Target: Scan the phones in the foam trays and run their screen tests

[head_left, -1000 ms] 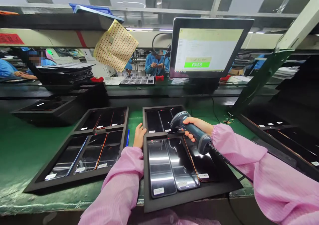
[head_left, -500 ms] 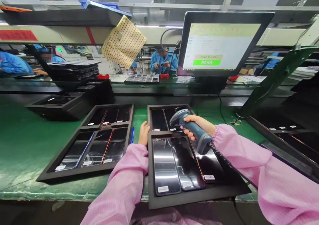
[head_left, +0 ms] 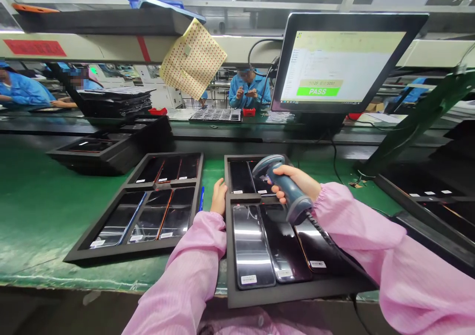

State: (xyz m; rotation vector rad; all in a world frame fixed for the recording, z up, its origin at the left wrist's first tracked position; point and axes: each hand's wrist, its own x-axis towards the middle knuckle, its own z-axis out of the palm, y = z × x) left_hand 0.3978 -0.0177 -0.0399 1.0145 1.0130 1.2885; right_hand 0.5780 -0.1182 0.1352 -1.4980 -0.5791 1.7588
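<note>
My right hand [head_left: 297, 179] grips a grey-blue barcode scanner [head_left: 282, 184] by its handle, its head held over the far row of phones in the black tray [head_left: 297, 293] right in front of me. That tray holds several dark phones [head_left: 252, 246] with white labels. My left hand [head_left: 218, 196] rests against the tray's left edge, fingers on its rim. Both arms wear pink sleeves. The scanner's coiled cable [head_left: 326, 236] runs back over the tray's right side.
A second black tray of phones [head_left: 122, 251] lies to the left on the green mat, a blue pen [head_left: 201, 199] between the trays. A monitor [head_left: 345, 63] shows a green PASS. More trays sit at left [head_left: 111, 149] and right [head_left: 438, 201]. People in blue work behind.
The view has shifted a little leftward, so everything sits further right in the picture. Both hands keep their hold; the scanner stays over the far row of phones.
</note>
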